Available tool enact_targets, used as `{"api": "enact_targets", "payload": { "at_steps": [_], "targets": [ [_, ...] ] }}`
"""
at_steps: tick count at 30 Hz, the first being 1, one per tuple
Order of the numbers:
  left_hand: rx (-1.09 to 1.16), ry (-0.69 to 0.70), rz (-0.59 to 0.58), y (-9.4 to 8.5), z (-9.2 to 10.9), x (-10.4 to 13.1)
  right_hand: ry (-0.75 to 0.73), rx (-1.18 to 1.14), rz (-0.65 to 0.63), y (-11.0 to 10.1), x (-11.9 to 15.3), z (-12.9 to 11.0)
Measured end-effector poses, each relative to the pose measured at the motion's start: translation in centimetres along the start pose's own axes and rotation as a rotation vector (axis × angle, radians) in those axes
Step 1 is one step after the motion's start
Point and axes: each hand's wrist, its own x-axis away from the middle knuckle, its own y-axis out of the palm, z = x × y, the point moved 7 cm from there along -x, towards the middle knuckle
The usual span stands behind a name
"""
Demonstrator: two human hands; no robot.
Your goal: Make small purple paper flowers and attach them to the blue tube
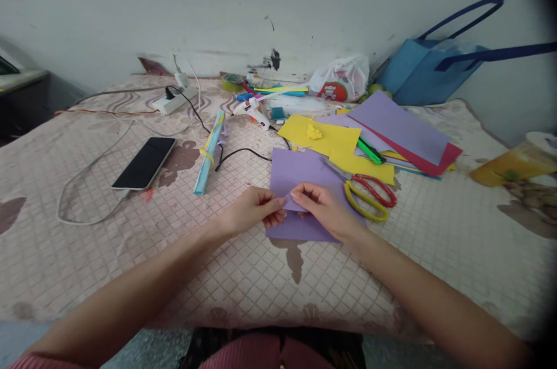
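Over a purple sheet [304, 169] at the middle of the table, both hands pinch a small purple paper piece [295, 202] between them. My left hand [260, 206] is closed on its left side. On its right side my right hand [321, 205] is closed too, thumb and index finger together. Scissors [368, 192] with red and yellow handles lie partly on the sheet, just right of my right hand. Behind the sheet are yellow papers [335, 136] with a small yellow paper shape [313, 131] on top.
A phone [145, 163] on a cable and a light-blue folded strip [209, 154] lie left. A glue gun [255, 112], power strip [176, 100], plastic bag [342, 79] and blue bag [418, 70] stand behind. Green cutter [369, 150], purple sheets [402, 125] and a drink cup [516, 163] are right.
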Motion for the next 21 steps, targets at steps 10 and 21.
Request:
{"api": "enact_targets", "payload": {
  "at_steps": [10,21],
  "targets": [
    [-0.159,0.168,0.049,-0.5,1.0,-0.1,-0.048,0.271,-0.093,0.5,0.5,-0.9],
    [-0.127,0.191,0.123,-1.1,1.3,0.0,-0.051,0.281,-0.079,0.6,0.5,-1.0]
  ]
}}
